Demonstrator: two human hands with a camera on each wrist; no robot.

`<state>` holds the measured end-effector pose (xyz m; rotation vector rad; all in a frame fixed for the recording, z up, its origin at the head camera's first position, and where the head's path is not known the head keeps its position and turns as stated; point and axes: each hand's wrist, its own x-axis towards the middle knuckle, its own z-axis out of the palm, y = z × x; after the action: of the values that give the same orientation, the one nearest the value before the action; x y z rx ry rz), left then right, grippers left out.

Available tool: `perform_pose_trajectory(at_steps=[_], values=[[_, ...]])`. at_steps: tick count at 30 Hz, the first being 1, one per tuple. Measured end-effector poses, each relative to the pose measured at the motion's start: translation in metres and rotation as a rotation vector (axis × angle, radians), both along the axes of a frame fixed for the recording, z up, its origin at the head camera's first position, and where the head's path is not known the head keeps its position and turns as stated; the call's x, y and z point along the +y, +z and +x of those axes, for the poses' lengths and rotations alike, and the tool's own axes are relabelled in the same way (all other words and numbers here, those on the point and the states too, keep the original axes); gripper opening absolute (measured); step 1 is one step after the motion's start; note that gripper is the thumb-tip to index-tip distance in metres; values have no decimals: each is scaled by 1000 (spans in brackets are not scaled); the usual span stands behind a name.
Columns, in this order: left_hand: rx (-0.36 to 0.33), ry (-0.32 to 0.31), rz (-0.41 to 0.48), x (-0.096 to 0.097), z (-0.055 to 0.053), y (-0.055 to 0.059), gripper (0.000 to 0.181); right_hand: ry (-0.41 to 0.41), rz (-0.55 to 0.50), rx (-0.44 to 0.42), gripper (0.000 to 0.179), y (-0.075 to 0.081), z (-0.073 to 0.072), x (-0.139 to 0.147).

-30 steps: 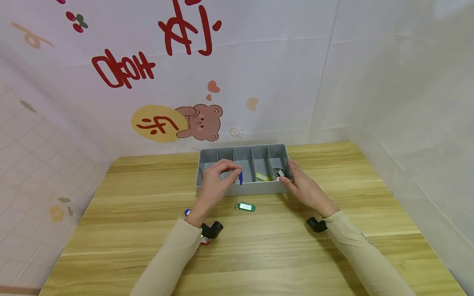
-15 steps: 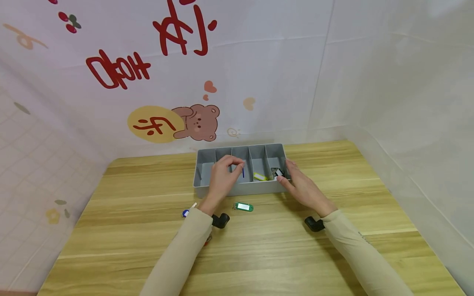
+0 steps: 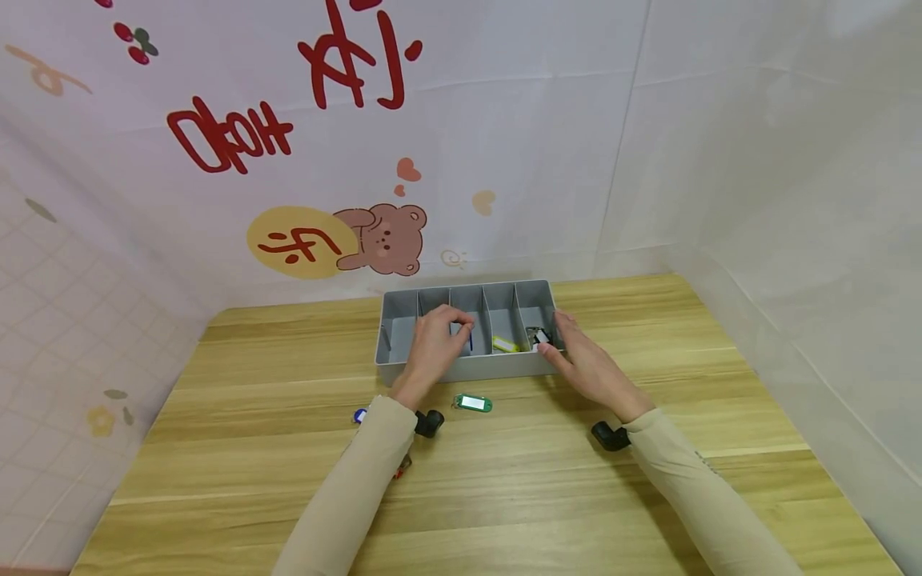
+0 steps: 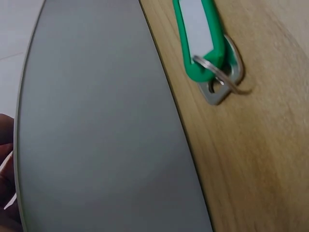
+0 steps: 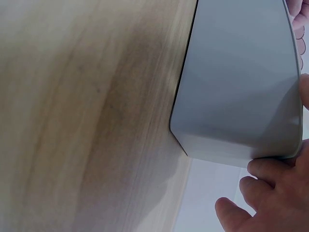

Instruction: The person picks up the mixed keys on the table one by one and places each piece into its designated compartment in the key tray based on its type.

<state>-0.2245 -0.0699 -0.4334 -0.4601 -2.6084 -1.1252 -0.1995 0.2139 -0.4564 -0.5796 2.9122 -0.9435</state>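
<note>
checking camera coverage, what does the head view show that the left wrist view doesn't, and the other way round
Only the head view: the right hand at one end of the gray compartment tray, the yellow key tag inside it, and the blue item pinched by the left hand.

Only the left wrist view: the hole in the metal piece by the green key tag, too small to make out from the head.

Both: the tray's front wall, green key tag, wooden table and part of the left hand.

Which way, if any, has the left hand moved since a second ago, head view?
Yes: the left hand has shifted slightly to the right and forward, judged against the gray tray and the green key tag.
</note>
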Motion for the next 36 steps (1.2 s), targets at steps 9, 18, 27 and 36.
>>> perform_pose_trajectory(at_steps=[9,18,27,36], values=[[21,54,-179,1,-1,-1,11,-3,1,2,86,-1,1,-2],[19,21,-194,-3,1,-1,33,-11,3,-13,86,-1,1,-3],[-25,-95,-79,-23,16,2,62,-9,-2,-19,85,0,2,-3],[-38,-129,-66,-45,39,17,72,-9,3,-12,85,1,3,-2]])
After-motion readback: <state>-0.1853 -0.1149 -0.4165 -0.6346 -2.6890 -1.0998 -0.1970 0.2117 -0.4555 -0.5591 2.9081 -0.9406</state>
